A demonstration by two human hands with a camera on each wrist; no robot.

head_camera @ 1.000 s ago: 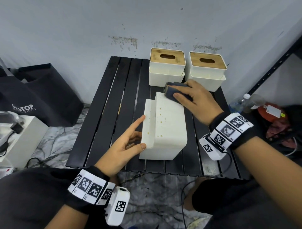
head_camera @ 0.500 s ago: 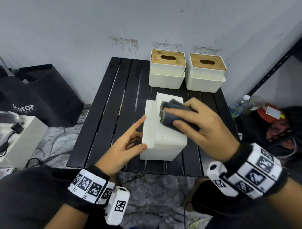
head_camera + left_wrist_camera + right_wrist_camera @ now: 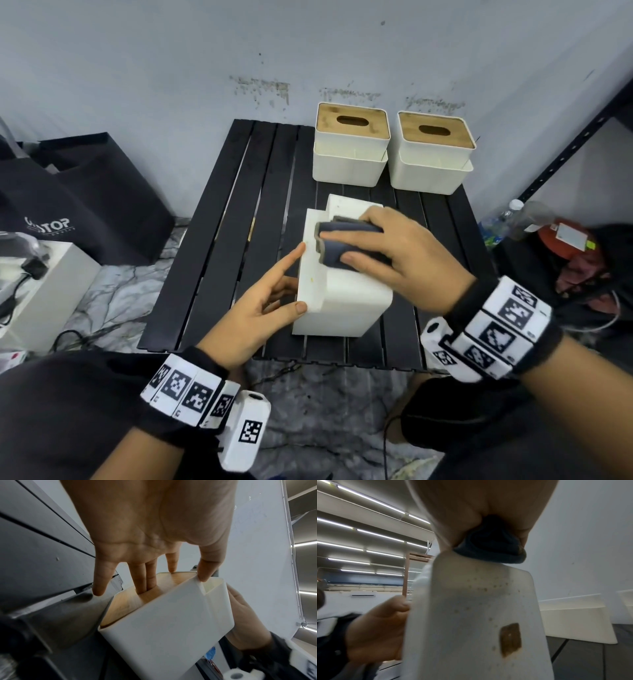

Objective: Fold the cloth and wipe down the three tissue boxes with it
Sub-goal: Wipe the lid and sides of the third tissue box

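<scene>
One white tissue box (image 3: 346, 294) lies on its side on the black slatted table (image 3: 222, 257), its wooden lid facing left. My left hand (image 3: 298, 277) steadies it with straight fingers: index along the top edge, thumb at the near corner. In the left wrist view two fingers (image 3: 145, 577) reach into the lid's slot. My right hand (image 3: 335, 246) grips the folded dark blue cloth (image 3: 330, 255) and presses it on the box's speckled upper face (image 3: 471, 601). Two more tissue boxes (image 3: 351, 154) (image 3: 433, 161) stand upright at the table's back.
A black bag (image 3: 78, 205) and a white box (image 3: 44, 291) with cables sit on the floor to the left. Bottles (image 3: 513, 219) and a red item lie at the right beside a black rack post (image 3: 565, 144). The wall is close behind the table.
My right hand has drawn the cloth from the box's far end toward me and to the left, across the upper face. The left hand has stayed where it was.
</scene>
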